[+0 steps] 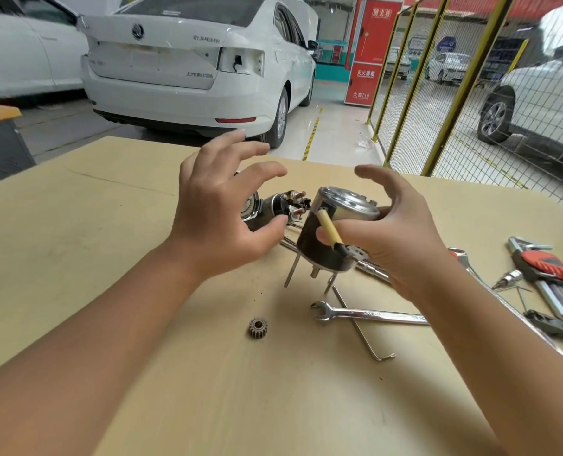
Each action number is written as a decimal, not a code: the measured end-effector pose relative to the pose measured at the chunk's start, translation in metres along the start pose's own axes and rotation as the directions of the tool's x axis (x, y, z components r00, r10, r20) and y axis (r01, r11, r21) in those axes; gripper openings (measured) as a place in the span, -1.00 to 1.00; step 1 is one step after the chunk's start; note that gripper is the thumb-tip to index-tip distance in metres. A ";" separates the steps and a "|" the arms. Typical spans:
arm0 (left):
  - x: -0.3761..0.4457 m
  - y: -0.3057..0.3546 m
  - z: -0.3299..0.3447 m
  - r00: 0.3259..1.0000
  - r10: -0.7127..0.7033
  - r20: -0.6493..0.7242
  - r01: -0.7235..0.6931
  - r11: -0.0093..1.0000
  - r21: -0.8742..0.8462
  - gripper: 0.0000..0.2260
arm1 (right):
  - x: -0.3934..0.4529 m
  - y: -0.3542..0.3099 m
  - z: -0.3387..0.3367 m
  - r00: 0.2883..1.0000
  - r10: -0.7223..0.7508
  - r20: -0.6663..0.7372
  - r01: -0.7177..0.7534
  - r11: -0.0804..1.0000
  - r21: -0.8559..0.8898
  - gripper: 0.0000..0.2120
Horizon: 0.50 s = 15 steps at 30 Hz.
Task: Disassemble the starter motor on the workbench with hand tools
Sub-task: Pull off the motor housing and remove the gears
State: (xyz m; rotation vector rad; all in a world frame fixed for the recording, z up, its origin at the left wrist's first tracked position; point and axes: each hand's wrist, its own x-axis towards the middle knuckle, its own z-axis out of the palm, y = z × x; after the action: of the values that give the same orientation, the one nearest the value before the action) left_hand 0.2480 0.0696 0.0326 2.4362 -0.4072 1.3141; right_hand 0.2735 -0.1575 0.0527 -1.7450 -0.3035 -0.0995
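The starter's motor housing (331, 240), a dark cylinder with a silver end cap, a yellow-sleeved lead and long through bolts sticking out below, is tilted above the workbench (109, 245). My right hand (392, 235) grips it from the right side. Behind it lies the solenoid and drive end (283, 205) with copper terminals, partly hidden by my left hand (220, 212). That hand hovers with fingers spread, holding nothing. A small pinion gear (258, 328) rests on the bench in front.
A combination wrench (369, 314) and a bent thin rod (362, 334) lie under the housing. A ratchet extension (372, 269), hex key set (546, 268), a bit (507, 278) and an adjustable wrench (556, 327) lie at right. White cars and yellow mesh fencing stand beyond the bench.
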 end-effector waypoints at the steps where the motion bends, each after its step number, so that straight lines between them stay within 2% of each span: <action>1: 0.000 0.005 0.000 0.998 0.046 -0.053 -0.047 0.999 -0.021 -0.60 | 0.000 -0.001 -0.001 1.000 -0.003 -0.003 0.003 1.000 0.019 -0.18; 4: -0.001 0.018 0.002 0.983 0.124 -0.138 -0.133 0.989 -0.062 -0.69 | 0.002 -0.001 -0.004 0.999 0.046 -0.004 -0.045 0.991 0.127 -0.29; 6: -0.002 0.020 0.005 0.984 0.109 -0.143 -0.114 0.993 -0.028 -0.74 | 0.004 0.002 -0.006 0.993 0.115 0.004 -0.113 0.970 0.214 -0.38; 10: 0.000 0.004 0.009 0.988 -0.047 -0.145 0.053 0.998 0.039 -0.77 | 0.011 0.005 -0.012 0.974 0.227 -0.012 -0.206 0.905 0.372 -0.64; 12: 0.004 -0.006 0.009 0.981 -0.151 -0.119 0.159 0.985 0.066 -0.73 | 0.016 0.005 -0.016 0.965 0.259 -0.044 -0.216 0.879 0.425 -0.64; 15: 0.006 -0.017 0.015 0.960 -0.279 0.034 0.275 0.957 0.095 -0.62 | 0.036 -0.001 -0.019 0.947 0.301 -0.111 -0.239 0.894 0.379 -0.50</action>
State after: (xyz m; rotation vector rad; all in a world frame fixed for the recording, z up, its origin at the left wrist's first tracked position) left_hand 0.2691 0.0784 0.0269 2.4901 -0.0136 1.1789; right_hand 0.3094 -0.1710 0.0660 -1.3841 0.0487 0.0135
